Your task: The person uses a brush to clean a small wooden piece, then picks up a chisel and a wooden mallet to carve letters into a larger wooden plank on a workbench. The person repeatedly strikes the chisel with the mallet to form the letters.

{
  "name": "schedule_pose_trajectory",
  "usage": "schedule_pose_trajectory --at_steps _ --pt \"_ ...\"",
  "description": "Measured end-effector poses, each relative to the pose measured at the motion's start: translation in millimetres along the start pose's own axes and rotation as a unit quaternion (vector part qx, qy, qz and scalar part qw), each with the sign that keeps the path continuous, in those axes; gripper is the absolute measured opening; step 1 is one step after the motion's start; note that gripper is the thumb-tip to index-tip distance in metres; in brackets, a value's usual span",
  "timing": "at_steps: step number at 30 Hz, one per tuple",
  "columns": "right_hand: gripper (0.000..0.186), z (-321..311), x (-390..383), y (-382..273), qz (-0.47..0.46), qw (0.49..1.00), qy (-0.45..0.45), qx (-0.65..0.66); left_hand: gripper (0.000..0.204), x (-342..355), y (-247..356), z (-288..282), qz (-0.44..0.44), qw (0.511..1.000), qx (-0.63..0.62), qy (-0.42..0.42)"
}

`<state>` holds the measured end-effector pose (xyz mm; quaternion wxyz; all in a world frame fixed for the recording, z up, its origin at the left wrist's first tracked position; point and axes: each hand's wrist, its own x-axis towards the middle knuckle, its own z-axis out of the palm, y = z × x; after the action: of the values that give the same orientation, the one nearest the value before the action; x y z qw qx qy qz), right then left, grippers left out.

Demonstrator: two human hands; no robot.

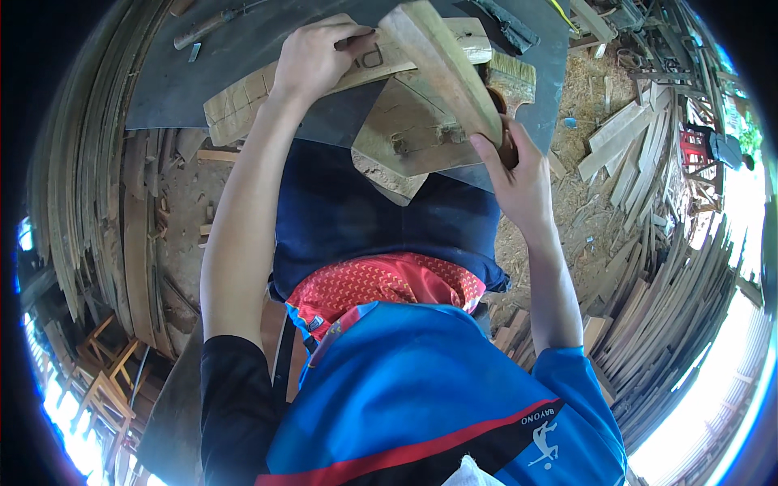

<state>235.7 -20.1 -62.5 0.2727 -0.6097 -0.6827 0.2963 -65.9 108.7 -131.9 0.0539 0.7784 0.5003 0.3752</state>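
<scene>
The step in hand looks like handling and lining up cut timber. The right hand [520, 166] has its grip closed round the near end of a thick wooden bar [444, 65], which slants away to the upper left above a long curved board [251, 97]. The left hand [316, 57] is at that board, fingers bent; whether its grip presses, pinches or merely rests there, I cannot tell. The board lies on the dark counter [235, 61], and a flat angular piece [405, 121] juts over the near edge towards the lap. The next move calls for a firm hold on the bar and a steady board beneath.

The bar hides part of the board and the flat piece, so contact between them is unclear. Left fingertips blur into shadow, and a dark object [510, 28] behind is hard to identify.
</scene>
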Motion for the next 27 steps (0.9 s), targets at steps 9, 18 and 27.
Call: schedule_pose_trajectory --at_steps 9,18,27 --pt "0.043 3 2 -10 -0.067 0.994 0.072 -0.048 0.026 0 3 -4 -0.015 0.999 0.019 -0.031" --pt "0.044 4 0 -6 -0.081 0.991 0.074 -0.082 0.027 0 2 -7 -0.03 0.998 0.039 -0.05" --pt "0.048 -4 12 -1 -0.04 0.992 -0.017 -0.118 0.028 0 -5 -4 0.001 0.999 0.031 -0.029"
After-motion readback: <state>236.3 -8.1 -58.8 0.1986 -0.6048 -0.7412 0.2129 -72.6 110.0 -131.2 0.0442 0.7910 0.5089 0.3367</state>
